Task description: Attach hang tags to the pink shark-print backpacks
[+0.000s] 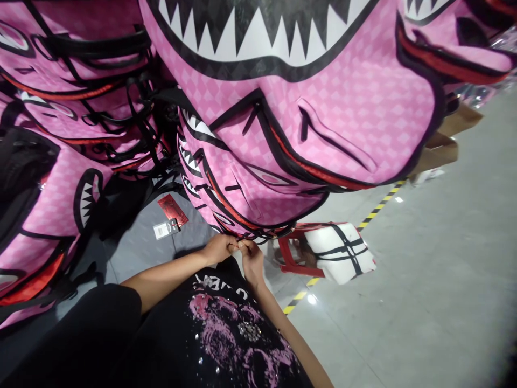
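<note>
My left hand and my right hand meet fingertip to fingertip in front of my body. Both are closed in a pinch at the lower edge of a pink checkered backpack with a shark-mouth print. Whatever small thing lies between the fingers is too small to make out. Thin dark straps run along the bag's edge just above the hands. A larger pink shark-face backpack hangs over it. Left of the hands, a red tag and a white tag show against the grey surface.
More pink backpacks are stacked at the left, with another one nearer to me. On the right stands a red stool with a white strapped cushion. Yellow-black tape crosses the grey floor near brown paper.
</note>
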Demonstrator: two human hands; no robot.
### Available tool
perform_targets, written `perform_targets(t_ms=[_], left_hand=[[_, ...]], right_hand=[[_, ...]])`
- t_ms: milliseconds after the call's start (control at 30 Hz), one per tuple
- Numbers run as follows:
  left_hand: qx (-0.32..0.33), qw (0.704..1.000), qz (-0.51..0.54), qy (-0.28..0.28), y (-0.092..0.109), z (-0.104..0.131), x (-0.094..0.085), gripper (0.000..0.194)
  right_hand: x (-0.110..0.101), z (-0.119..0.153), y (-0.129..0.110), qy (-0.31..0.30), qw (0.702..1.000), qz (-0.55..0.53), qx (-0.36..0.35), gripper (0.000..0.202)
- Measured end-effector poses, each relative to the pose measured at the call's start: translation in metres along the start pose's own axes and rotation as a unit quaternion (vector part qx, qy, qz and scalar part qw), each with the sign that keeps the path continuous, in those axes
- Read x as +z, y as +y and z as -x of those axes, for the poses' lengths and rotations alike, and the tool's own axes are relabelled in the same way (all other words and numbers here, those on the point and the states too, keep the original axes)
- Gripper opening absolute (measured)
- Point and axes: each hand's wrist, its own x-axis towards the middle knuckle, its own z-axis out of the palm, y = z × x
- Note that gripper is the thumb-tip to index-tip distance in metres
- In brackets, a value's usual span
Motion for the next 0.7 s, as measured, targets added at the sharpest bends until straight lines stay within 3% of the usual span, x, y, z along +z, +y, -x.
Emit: perform_targets(t_ms=[133, 267, 400, 567, 700], left_hand=[[-0.023, 0.999, -0.003, 0.037, 0.0006, 0.0021, 0.0002, 0.011], [-0.009, 1.0, -0.003, 0.01, 0.0046, 0.0034, -0.0022, 0.011], [-0.017, 0.999, -0.011, 0.028, 0.0062, 0.0035, -0.0043, 0.012], [-0.002, 1.0, 0.005, -0.001, 0.0031, 0.0024, -0.0055, 0.013], [0.0, 1.0, 0.007, 0.007, 0.0016, 0.0018, -0.0062, 0.011]], right_hand=[[0.0007, 0.0008, -0.0005, -0.006, 1.0, -0.001, 0.003, 0.037], [0.0013, 0.0014, -0.0015, -0.011, 1.0, -0.003, 0.002, 0.038], [0.0015, 0.0018, -0.0013, -0.002, 1.0, -0.006, 0.003, 0.038], [0.0023, 0.0024, -0.0004, 0.003, 1.0, -0.017, 0.007, 0.036], [0.0042, 0.003, 0.0005, 0.009, 0.999, -0.035, 0.01, 0.033]])
